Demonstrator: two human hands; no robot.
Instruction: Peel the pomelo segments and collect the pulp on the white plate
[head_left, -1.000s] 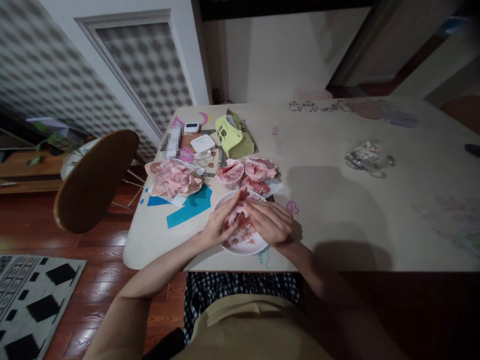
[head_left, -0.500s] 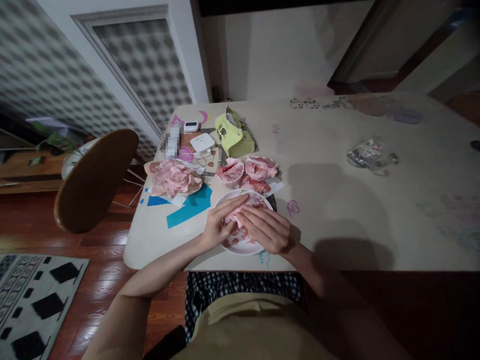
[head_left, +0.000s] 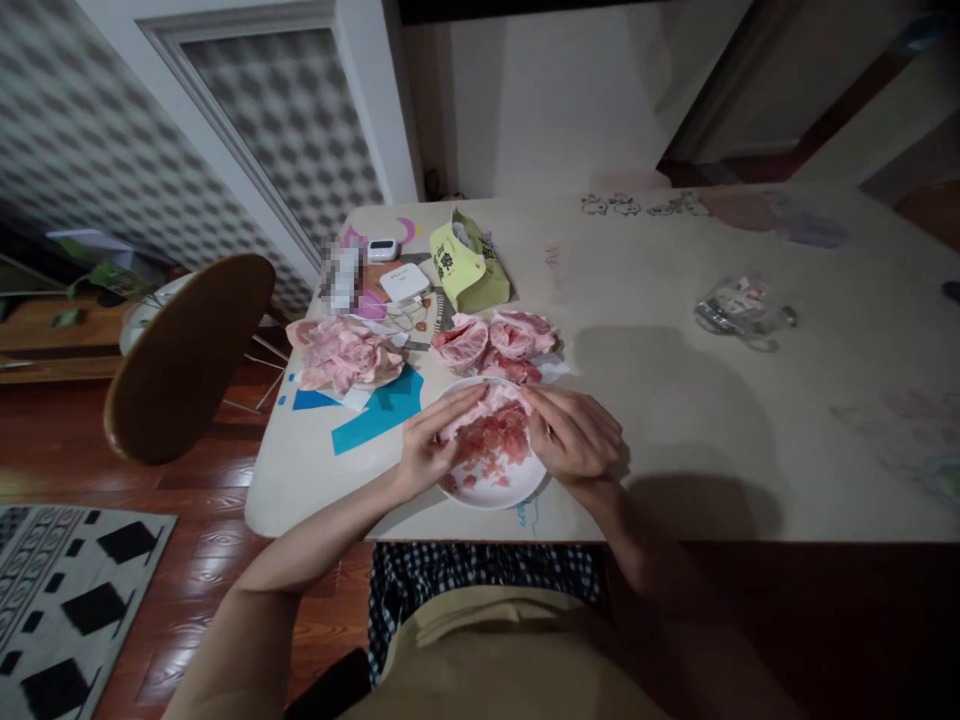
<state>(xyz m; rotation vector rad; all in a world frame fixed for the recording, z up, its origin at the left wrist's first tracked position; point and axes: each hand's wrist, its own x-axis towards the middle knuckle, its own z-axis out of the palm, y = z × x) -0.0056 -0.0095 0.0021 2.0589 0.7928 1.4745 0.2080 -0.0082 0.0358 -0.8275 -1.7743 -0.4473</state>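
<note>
A white plate [head_left: 517,487] with pink pomelo flesh [head_left: 491,448] sits at the table's near edge. My left hand [head_left: 426,447] and my right hand [head_left: 576,435] are pulled apart over the plate, each pinching one end of a pale pink pomelo segment [head_left: 486,403] stretched between them. Just behind the plate lie several unpeeled pomelo segments [head_left: 496,343].
A heap of pink peelings [head_left: 341,354] lies on blue paper [head_left: 375,414] at the left. Behind stand a yellow-green tissue pack [head_left: 469,270] and small white devices [head_left: 405,283]. A clear plastic bag [head_left: 739,309] lies at the right. A brown chair [head_left: 184,352] stands beside the table's left end.
My hands were close together over the plate; they have drawn apart sideways, opening the segment, and the flesh in the plate now shows between them.
</note>
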